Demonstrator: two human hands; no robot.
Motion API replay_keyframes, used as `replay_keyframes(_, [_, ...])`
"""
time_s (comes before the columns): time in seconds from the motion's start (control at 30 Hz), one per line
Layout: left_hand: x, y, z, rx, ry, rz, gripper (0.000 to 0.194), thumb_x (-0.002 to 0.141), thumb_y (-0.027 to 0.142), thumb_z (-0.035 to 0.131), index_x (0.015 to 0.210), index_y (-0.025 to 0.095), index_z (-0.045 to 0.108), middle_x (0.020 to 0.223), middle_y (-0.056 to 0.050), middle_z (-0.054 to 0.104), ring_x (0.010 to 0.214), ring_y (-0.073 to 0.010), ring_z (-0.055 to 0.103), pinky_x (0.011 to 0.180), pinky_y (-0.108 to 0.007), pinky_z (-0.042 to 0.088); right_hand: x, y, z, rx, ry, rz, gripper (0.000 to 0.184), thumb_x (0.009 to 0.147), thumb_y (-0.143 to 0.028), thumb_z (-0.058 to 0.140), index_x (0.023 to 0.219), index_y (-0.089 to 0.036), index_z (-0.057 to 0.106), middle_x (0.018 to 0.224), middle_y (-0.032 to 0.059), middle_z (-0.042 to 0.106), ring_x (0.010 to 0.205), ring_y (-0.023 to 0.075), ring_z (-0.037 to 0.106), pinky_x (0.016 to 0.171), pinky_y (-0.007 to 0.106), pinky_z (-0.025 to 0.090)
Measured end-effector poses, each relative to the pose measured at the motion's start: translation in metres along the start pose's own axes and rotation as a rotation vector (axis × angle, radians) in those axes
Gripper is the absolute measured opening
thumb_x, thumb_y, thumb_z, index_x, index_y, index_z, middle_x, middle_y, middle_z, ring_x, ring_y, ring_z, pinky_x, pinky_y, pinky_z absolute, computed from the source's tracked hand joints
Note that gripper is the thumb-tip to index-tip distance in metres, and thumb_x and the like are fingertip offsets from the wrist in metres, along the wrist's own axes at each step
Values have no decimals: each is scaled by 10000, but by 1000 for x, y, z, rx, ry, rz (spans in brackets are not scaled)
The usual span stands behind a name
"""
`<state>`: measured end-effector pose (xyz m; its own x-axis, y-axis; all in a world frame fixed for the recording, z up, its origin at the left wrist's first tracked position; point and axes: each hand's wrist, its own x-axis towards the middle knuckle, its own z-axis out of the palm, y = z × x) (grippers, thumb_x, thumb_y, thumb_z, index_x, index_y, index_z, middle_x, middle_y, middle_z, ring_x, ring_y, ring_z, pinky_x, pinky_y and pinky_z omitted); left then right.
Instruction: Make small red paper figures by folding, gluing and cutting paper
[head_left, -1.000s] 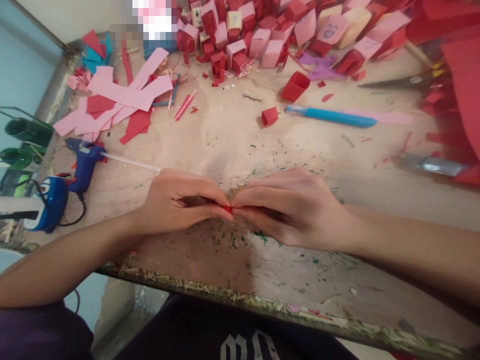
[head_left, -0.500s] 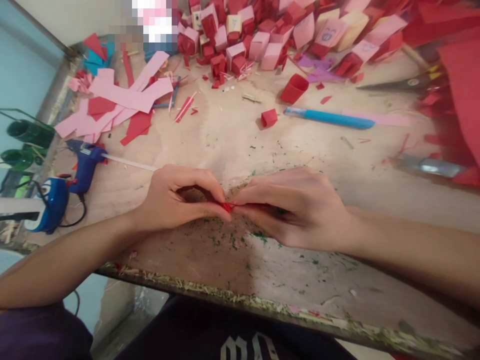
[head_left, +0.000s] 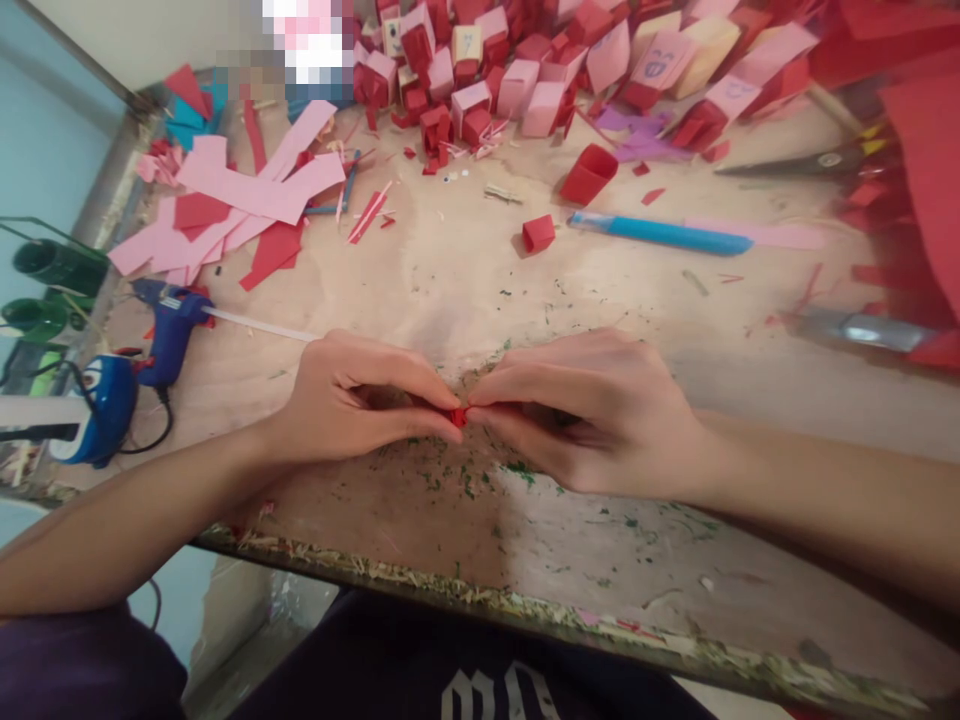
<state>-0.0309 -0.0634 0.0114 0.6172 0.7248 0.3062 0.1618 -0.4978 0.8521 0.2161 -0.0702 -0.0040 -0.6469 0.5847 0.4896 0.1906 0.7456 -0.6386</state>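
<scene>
A small red paper piece is pinched between my two hands, just above the wooden tabletop. Thumb and fingertips of my left hand close on its left side. From the right, the thumb and forefinger of my right hand grip it too. Most of the piece is covered by my fingertips, so its full shape is hidden. Beyond my hands lie a small red paper tube, a larger red paper tube and a blue capped pen.
Pink paper strips lie at the back left, above a blue glue gun. Many folded red and pink paper pieces crowd the back. Scissors and a blurred metallic cutter lie right. Scraps line the table's front edge.
The fingertips of both hands have shifted slightly around the red paper piece, which has moved a little to the right. Nothing else on the table has visibly moved.
</scene>
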Motion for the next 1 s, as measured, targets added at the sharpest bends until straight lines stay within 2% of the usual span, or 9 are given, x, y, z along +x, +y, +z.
replay_keyframes(0.17, [-4,-1,1,68,19,43,76,908,178,837,949,240,822,884,-11,853,746,-151,807,722,-216,664,1,0,-1,-17,4,-4,113,1034,-141,637,964,-144,725,755,6,718,609,107,597,571,261,428])
replay_keyframes(0.37, [-7,1,2,283,41,123,115,911,178,830,997,252,814,963,-3,863,775,-138,817,763,-186,669,-1,0,3,-68,43,25,119,1036,-157,636,957,-143,724,729,2,699,594,109,579,564,267,415])
replay_keyframes(0.5, [-7,2,4,362,45,162,99,926,199,819,1003,260,807,983,13,863,802,-132,823,799,-184,672,-3,0,6,-130,64,-12,151,1037,-158,633,904,-152,703,705,-5,675,574,107,550,542,275,390])
replay_keyframes(0.8, [-7,3,4,408,56,96,192,963,163,754,1020,333,823,961,75,860,790,-128,827,750,-179,657,-2,-2,6,-122,69,1,127,1050,-147,614,950,-161,691,738,-4,692,601,105,571,557,260,411])
replay_keyframes(1.0, [-5,4,2,376,5,68,206,1006,170,688,1010,318,832,918,65,858,753,-135,820,712,-197,650,-2,-2,5,-117,58,18,151,1062,-173,604,924,-181,667,736,-7,680,593,111,567,546,266,414])
